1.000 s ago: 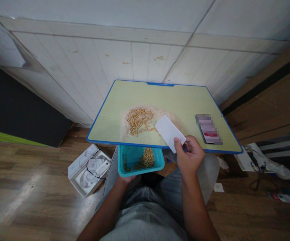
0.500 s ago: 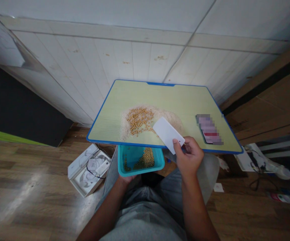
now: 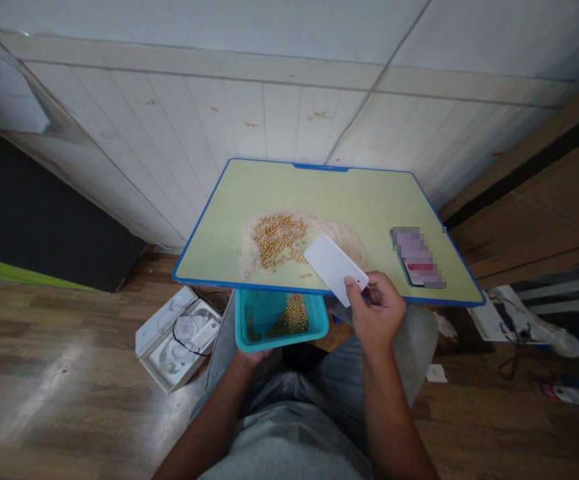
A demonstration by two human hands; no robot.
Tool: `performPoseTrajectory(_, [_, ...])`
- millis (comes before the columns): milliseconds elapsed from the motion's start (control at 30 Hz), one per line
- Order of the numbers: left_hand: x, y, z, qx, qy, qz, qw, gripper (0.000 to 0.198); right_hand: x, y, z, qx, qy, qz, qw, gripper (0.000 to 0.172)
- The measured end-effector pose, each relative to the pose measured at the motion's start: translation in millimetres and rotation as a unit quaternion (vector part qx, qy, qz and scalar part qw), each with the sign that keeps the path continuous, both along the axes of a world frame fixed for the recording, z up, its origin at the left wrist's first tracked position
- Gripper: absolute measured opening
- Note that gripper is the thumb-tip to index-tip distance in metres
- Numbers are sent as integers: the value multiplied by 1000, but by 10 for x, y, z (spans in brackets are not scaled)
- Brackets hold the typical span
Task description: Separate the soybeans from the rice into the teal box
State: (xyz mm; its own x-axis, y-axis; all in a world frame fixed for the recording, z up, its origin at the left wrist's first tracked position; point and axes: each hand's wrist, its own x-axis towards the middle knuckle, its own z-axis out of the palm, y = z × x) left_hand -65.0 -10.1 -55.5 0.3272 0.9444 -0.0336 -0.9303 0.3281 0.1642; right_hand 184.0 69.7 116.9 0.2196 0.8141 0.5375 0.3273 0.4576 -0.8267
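My right hand [image 3: 378, 308] pinches a white card [image 3: 333, 263] between thumb and fingers, tilted over the front of the low table. By the card's left end lie soybeans [image 3: 277, 240], spread among pale grains that look like rice [image 3: 337, 232]. Below the table's front edge, my left hand [image 3: 255, 355] holds a teal plastic tub [image 3: 282, 345] from underneath; its fingers are mostly hidden. Inside the tub, more soybeans [image 3: 294, 315] are heaped toward the right.
The folding table [image 3: 369, 190] has a blue rim and stands against a white panelled wall. A phone [image 3: 418, 258] lies on its right side. On the floor sit an open white box [image 3: 177, 340] with cables, and cardboard boxes [image 3: 544, 193] rise at right.
The card has shifted very slightly to the left. A few soybeans now show just beside its lower left edge. My left hand and the tub have not visibly moved.
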Motion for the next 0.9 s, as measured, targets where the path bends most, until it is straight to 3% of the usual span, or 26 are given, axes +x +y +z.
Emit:
performPoseTrajectory(133, [21, 26, 13, 29, -11, -8, 999, 71, 8, -1, 30, 7, -7, 11, 1000, 22])
performPoseTrajectory(333, [13, 17, 83, -5, 6, -4, 1000, 68, 30, 4, 48, -5, 3, 21, 1000, 22])
performPoseTrajectory(667, [35, 10, 129, 9, 4, 1, 1000, 69, 48, -4, 36, -20, -9, 22, 1000, 22])
performPoseTrajectory(900, [-4, 17, 21, -5, -1, -5, 1000, 76, 37, 23, -6, -8, -5, -10, 1000, 19])
